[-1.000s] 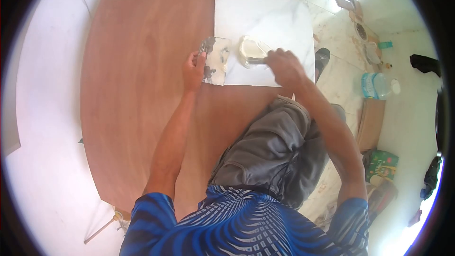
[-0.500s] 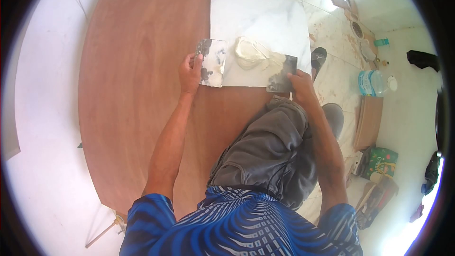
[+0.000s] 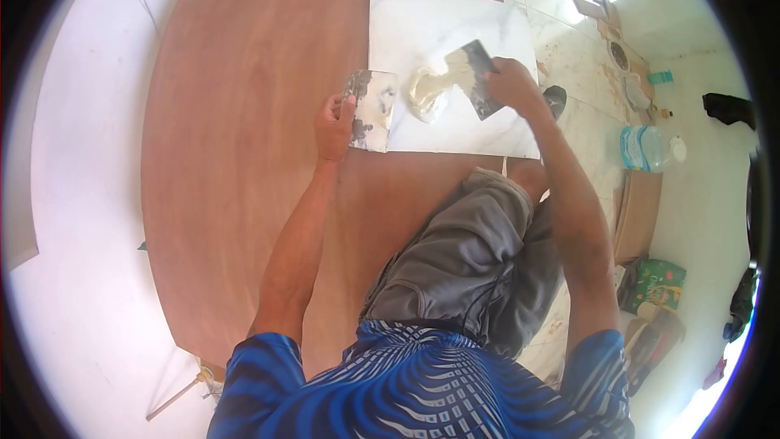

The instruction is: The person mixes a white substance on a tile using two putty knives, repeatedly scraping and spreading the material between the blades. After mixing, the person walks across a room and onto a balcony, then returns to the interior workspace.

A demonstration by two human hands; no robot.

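Observation:
A marble-patterned white tile lies on the brown wooden surface, bearing a creamy mound of putty. My left hand is closed on a flat putty scraper, whose blade is smeared with white and dark patches; it sits at the tile's left edge. My right hand grips a second, dark scraper, tilted over the tile. Cream putty coats the left part of its blade, and a smear joins it to the mound. The handles of both scrapers are hidden by my fingers.
Below me spreads the large brown wooden surface. On the tiled floor to the right are a water bottle, a green bag and a brown board. My bent leg rests beside the white tile.
My right hand has moved its scraper up from the tile's lower right corner and turned the blade. The putty mound has become smaller and changed shape. The left hand stays nearly in place.

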